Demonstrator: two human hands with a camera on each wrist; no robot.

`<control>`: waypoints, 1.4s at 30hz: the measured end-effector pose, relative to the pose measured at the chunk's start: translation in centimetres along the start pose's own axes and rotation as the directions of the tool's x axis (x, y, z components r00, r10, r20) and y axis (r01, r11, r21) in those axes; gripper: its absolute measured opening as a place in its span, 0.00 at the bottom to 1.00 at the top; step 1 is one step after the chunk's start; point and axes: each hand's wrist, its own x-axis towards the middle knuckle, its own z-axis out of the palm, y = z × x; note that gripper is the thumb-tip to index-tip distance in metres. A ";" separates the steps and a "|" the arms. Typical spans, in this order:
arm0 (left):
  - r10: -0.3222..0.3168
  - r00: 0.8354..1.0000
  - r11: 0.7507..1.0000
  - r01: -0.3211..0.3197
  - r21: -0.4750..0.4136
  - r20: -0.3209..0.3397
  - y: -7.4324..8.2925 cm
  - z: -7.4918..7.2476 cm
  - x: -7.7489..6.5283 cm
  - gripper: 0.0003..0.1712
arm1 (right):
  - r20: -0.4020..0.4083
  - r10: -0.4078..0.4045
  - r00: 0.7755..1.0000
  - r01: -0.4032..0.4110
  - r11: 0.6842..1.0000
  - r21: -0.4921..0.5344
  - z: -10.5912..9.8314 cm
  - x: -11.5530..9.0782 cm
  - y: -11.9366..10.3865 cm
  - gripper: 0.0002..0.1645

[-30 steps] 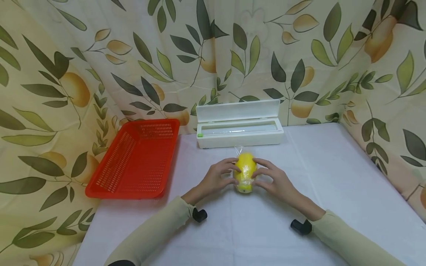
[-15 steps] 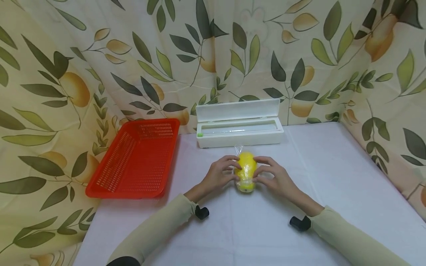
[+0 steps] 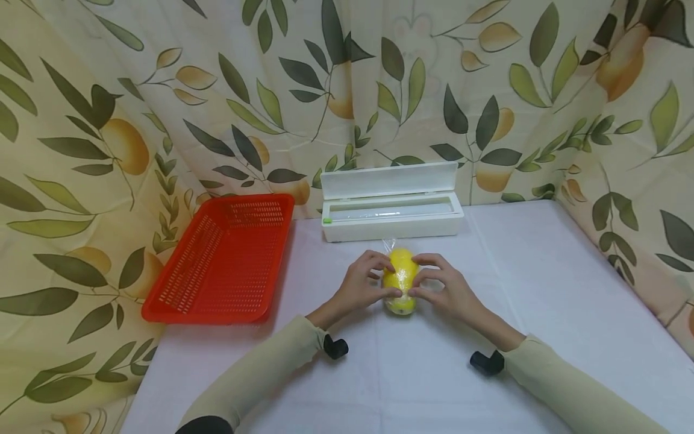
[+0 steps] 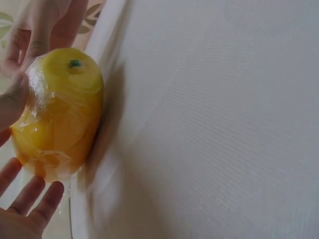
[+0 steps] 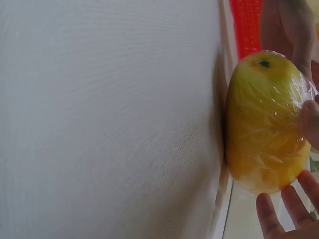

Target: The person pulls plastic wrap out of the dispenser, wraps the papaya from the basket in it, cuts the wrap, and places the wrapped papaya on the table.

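Note:
An oval yellow fruit in clear plastic film lies on the table between both hands; a small green stem mark shows at its near end in the wrist views. A loose tail of film sticks up at its far end. My left hand holds the fruit's left side, its thumb pressing on the film over the top. From the right, my right hand holds it with bent fingers, its thumb on the film. Both thumbs sit close together in the head view.
Behind the fruit stands a white box with its lid raised and a roll of clear film inside. A red perforated basket is at the left. Leaf-patterned curtains hang along the back and sides of the white-covered table.
My left thumb has moved right, from the fruit's left side onto its top beside the right thumb. The left wrist has shifted slightly rightward. The fruit stays about where it was.

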 end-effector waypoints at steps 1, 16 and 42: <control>-0.010 1.000 1.000 0.010 -0.007 -0.002 0.0 0.0 0.0 0.25 | 0.002 0.002 1.000 -0.002 1.000 0.001 0.0 0.0 -0.1 0.13; -0.021 0.992 0.995 0.009 0.100 0.126 1.3 -1.0 0.4 0.32 | 0.028 -0.044 0.999 0.046 0.996 -0.080 -1.0 0.5 -0.5 0.12; -0.090 0.976 0.855 -0.027 0.519 0.200 4.3 -1.2 2.3 0.28 | 0.078 -0.064 0.995 0.079 0.972 -0.220 -4.9 2.4 0.4 0.17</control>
